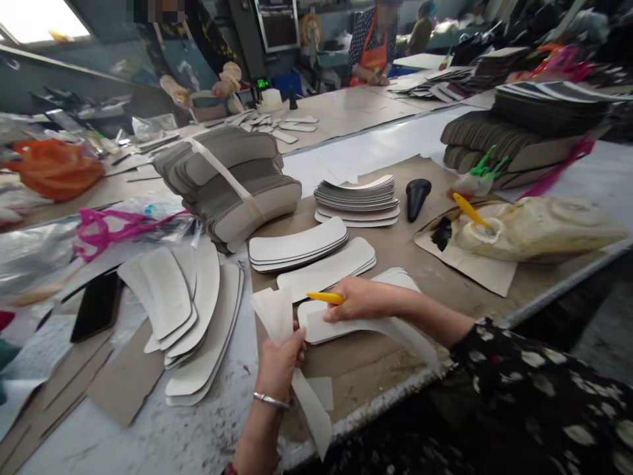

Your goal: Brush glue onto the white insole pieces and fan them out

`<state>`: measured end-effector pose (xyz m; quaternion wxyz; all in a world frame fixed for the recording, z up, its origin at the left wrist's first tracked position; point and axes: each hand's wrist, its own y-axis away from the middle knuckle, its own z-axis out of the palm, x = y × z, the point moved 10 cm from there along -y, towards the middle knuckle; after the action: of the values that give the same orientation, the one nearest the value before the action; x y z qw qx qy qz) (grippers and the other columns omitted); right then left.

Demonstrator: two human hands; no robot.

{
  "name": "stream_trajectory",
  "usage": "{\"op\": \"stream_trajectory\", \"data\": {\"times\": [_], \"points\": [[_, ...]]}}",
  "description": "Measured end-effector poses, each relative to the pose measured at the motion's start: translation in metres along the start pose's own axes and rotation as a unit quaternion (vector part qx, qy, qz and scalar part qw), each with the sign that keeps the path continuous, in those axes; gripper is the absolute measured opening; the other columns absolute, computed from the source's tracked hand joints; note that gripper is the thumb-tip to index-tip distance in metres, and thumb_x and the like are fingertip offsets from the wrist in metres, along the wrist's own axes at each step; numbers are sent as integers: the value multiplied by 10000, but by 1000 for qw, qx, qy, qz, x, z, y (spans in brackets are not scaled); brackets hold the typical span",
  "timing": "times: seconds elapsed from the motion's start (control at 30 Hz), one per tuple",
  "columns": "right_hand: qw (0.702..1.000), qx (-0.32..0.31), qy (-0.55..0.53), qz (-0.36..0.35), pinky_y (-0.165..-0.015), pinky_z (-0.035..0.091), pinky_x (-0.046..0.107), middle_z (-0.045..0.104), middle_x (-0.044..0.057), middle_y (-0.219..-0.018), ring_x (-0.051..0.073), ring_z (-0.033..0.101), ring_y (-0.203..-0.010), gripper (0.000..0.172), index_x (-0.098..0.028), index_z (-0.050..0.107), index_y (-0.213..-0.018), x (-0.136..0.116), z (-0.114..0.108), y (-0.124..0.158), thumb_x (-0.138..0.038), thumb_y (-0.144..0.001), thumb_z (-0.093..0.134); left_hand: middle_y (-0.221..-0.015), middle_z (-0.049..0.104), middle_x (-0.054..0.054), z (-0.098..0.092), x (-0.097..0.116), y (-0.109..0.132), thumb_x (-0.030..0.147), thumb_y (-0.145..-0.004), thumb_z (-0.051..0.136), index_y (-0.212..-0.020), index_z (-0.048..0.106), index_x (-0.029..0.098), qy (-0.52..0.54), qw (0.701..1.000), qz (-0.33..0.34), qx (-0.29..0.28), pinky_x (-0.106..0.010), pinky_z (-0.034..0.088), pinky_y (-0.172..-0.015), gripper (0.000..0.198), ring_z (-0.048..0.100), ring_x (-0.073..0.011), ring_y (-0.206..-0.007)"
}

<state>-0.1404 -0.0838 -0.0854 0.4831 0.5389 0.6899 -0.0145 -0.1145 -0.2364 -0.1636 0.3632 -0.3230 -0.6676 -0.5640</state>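
Note:
My left hand (281, 359), with a bangle at the wrist, is closed around a long off-white strip (312, 414). One end of the strip folds up above the fingers and the other hangs toward the table's front edge. My right hand (359, 298) is closed on a slim yellow-handled tool (324, 298) that points left; its working end cannot be made out. Beneath that hand, a second pale strip (413, 340) lies across a small stack of curved white pieces (316, 335) and trails right. Whether the fingers also pinch this strip is unclear.
Curved white pieces (205, 310) fan out at left beside a phone (97, 307). Behind stand a tied grey stack (237, 171) and a black tapered object (418, 198). At right lies a cut-open plastic jug (548, 227) with another yellow stick. Other people work across the table.

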Motion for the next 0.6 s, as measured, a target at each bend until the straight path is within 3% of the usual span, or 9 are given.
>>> {"op": "stream_trajectory", "data": {"times": [0.2,0.6], "points": [[994,-8,106,39,-475,279,205,501,-5,-589,104,414,-542,257,-139,633,-727,14,14,-42,-367,-679,525,-427,461,65,5,-9,-7,275,-518,659,-703,518,152,25,999,-30,-34,-162,256,-361,263,375,-50,-368],[992,-9,111,52,-464,293,203,618,34,-663,125,491,-579,306,-140,675,-810,23,20,-49,-361,-678,510,-366,433,63,10,-10,-12,297,-555,609,-723,491,160,-10,997,-33,-76,-185,238,-363,247,337,-66,-359]]}}
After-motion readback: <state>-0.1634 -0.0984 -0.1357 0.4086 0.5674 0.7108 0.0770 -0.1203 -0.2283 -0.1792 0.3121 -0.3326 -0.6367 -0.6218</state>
